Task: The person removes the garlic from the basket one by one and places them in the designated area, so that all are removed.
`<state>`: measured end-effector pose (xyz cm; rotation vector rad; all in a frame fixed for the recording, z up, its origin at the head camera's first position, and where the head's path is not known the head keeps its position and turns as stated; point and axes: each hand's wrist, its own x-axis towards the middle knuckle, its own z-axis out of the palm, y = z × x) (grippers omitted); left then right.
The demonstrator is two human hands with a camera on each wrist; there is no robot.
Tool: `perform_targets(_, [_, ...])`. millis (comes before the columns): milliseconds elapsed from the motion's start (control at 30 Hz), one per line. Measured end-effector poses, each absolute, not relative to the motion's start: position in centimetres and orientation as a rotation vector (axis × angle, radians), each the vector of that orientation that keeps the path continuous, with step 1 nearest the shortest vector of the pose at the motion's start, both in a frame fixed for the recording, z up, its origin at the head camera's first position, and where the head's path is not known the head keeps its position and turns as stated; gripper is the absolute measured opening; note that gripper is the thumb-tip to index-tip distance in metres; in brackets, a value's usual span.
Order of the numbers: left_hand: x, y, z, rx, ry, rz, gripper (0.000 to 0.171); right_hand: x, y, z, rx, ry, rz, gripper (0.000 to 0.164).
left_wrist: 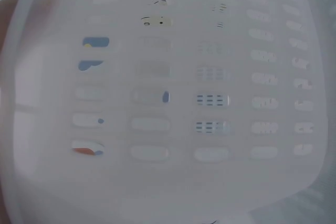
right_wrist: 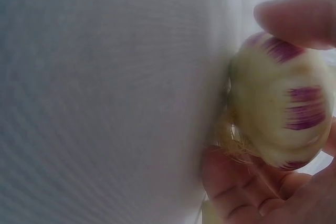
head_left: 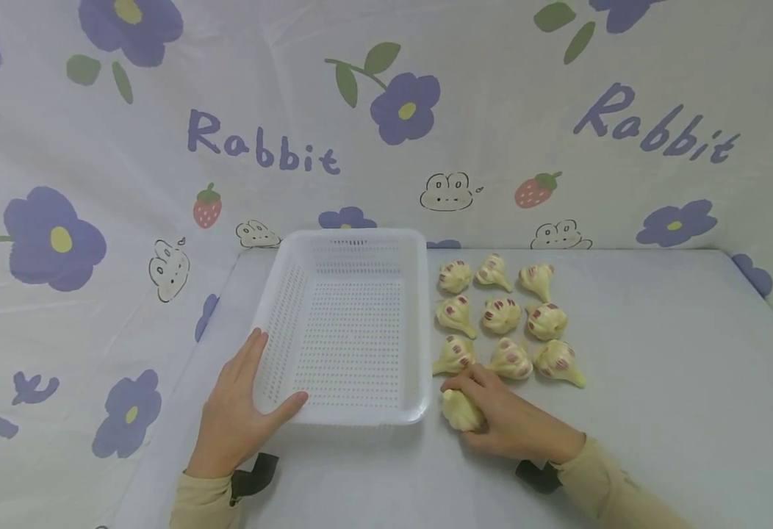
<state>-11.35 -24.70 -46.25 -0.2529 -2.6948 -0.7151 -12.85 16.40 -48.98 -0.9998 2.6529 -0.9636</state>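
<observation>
A white perforated plastic basket (head_left: 350, 417) stands on the table, and my left hand (head_left: 237, 411) rests at its near left corner, fingers along the left rim and thumb over the front one. The basket wall (left_wrist: 173, 177) fills the left wrist view. To the right of the basket, my right hand (head_left: 508, 415) grips a garlic bulb (head_left: 461, 411) between thumb and fingers, low at the table surface. Purple streaks and root hairs show on the held bulb (right_wrist: 283, 103) in the right wrist view. Beyond that hand, several more garlic bulbs (head_left: 501, 315) lie in rows.
A white cloth (head_left: 386, 470) covers the table. Behind it hangs a curtain (head_left: 479, 117) printed with flowers, rabbits and strawberries. The bulb (head_left: 458, 355) in the near left of the rows lies close to my right fingers. Inside the basket its perforated floor (head_left: 350, 342) shows.
</observation>
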Motion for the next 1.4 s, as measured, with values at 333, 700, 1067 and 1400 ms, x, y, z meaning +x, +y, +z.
perform_targets(333, [-11.5, -24.7, -46.4, -0.264, -2.683, -0.712, 0.104, -13.2, 16.5, -49.6, -1.010, 2.670, -0.960, 0.063])
perform_targets(700, [-11.7, -24.8, -46.5, -0.280, -2.672, -0.704, 0.102, -13.2, 16.9, -49.1, -1.045, 2.769, -0.856, 0.074])
perform_targets(1067, [-11.5, -25.4, -45.1, -0.307, -2.741, -0.753, 0.079, -13.8, 17.7, -46.7, -1.101, 2.860, -0.845, 0.067])
perform_targets(1400, [-10.9, -22.3, -42.6, -0.397, -2.905, -0.532, 0.065, -13.2, 18.6, -42.6, -0.882, 2.892, -0.858, 0.053])
